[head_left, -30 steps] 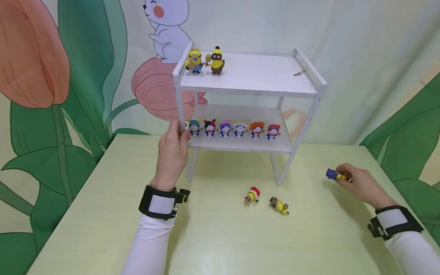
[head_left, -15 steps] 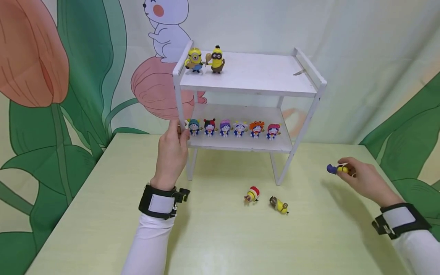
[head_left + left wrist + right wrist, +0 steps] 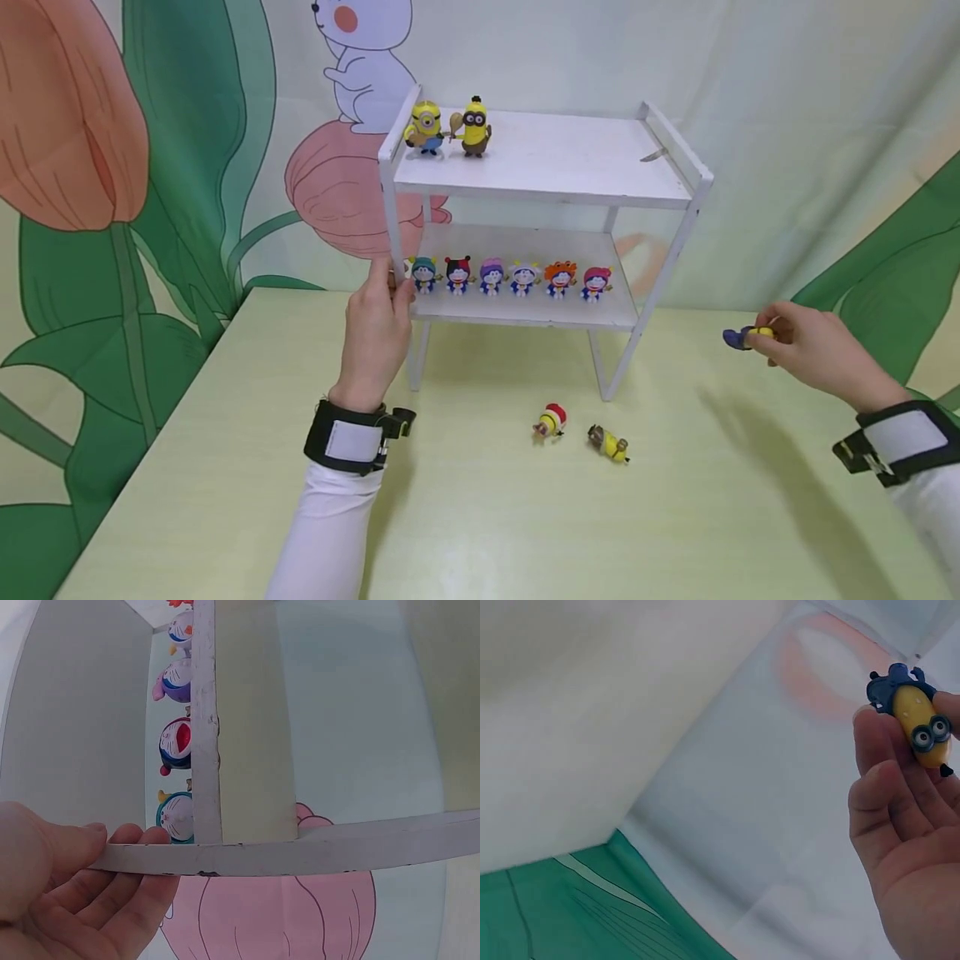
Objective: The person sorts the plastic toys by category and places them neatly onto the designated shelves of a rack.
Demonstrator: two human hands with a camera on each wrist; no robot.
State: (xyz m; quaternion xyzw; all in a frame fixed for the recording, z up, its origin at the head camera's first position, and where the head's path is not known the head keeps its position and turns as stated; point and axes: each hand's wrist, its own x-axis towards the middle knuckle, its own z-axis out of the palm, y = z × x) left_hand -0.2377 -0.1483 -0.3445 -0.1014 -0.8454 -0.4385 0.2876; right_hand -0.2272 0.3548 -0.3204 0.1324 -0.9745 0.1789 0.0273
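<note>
My left hand [image 3: 375, 333] grips the left front post of a white two-tier shelf [image 3: 525, 312]; in the left wrist view its thumb and fingers wrap round that post [image 3: 247, 859]. To the right of the shelf, above the table, my right hand [image 3: 821, 346] pinches a yellow minion figure [image 3: 915, 716] with goggles and a dark blue outfit. On the top shelf two minion figures, one in blue [image 3: 427, 129] and one in brown [image 3: 474, 129], stand at the left end. A minion figure with a red-and-white hat [image 3: 551, 420] and a brown-and-yellow minion figure [image 3: 609, 444] lie on the table.
Along the lower shelf stands a row of several small blue-and-white cat figures [image 3: 524, 281] with coloured hats. The pale yellow table [image 3: 480, 517] reaches back to a printed curtain [image 3: 202, 125]. A grey mark [image 3: 654, 156] shows on the top shelf's right end.
My right hand has lifted away from the table and moved up and slightly right with the minion figure, which has turned in the fingers. My left hand keeps its hold on the post.
</note>
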